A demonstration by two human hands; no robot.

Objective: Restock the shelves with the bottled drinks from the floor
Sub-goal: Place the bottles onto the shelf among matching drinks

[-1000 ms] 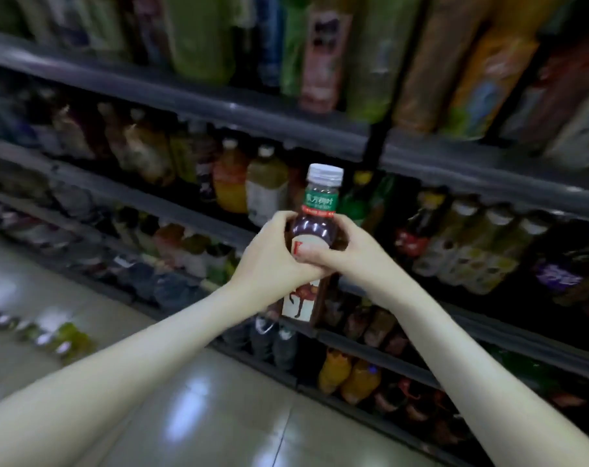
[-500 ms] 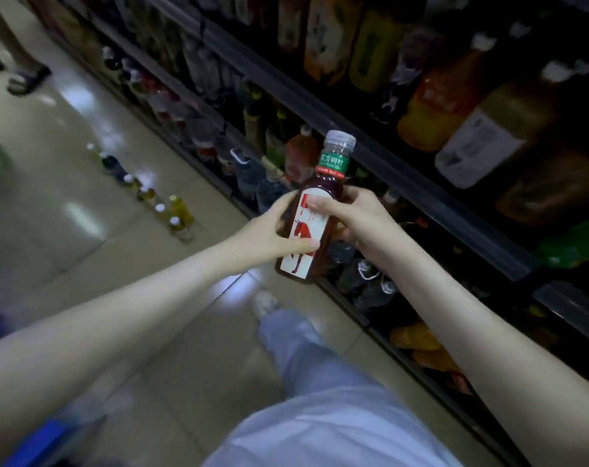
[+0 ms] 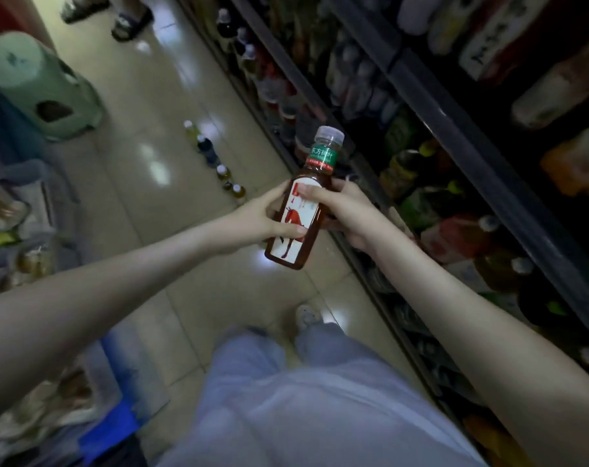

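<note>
The left hand (image 3: 261, 220) grips the bottle (image 3: 298, 227) low on its side, thumb across the label. The right hand (image 3: 348, 210) grips it higher, thumb on the label's top edge. The bottle is held in the air in front of the shelves (image 3: 454, 129), tilted, its cap (image 3: 330, 133) leaning toward them. Beyond it a row of bottles (image 3: 218, 163) stands on the floor (image 3: 134, 156) near the shelf base. A green stool (image 3: 43, 85) stands farther left.

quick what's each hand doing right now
Left hand: holding the tea bottle, fingers curled round its lower body.
Right hand: holding the same tea bottle, thumb on the label's top.
</note>
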